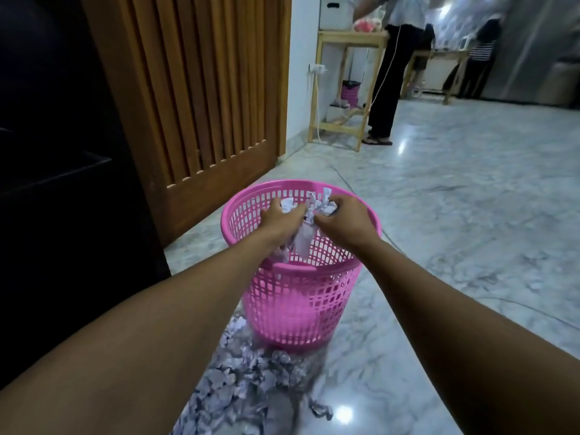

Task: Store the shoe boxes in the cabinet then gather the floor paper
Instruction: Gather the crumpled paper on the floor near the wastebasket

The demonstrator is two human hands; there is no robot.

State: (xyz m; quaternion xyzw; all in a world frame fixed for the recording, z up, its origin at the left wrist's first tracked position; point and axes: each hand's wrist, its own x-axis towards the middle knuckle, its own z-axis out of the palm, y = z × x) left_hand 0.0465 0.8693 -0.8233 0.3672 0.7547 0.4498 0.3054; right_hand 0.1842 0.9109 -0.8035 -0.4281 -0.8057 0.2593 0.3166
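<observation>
A pink perforated basket [301,306] stands on the marble floor in front of me. Both my hands are over its mouth. My left hand [281,222] grips a bunch of crumpled white paper [303,237], and pieces hang down from it into the basket. My right hand [343,222] pinches more crumpled paper [320,202] that sticks up above its fingers. A heap of torn, crumpled paper scraps [244,384] lies on the floor in front of the basket, near my left forearm. No shoe box is in view.
A dark cabinet [62,152] fills the left side, beside a slatted wooden door [204,89]. A person [392,76] stands at a wooden table [348,80] at the back, with a white cord hanging down. Marble floor [470,199] stretches to the right.
</observation>
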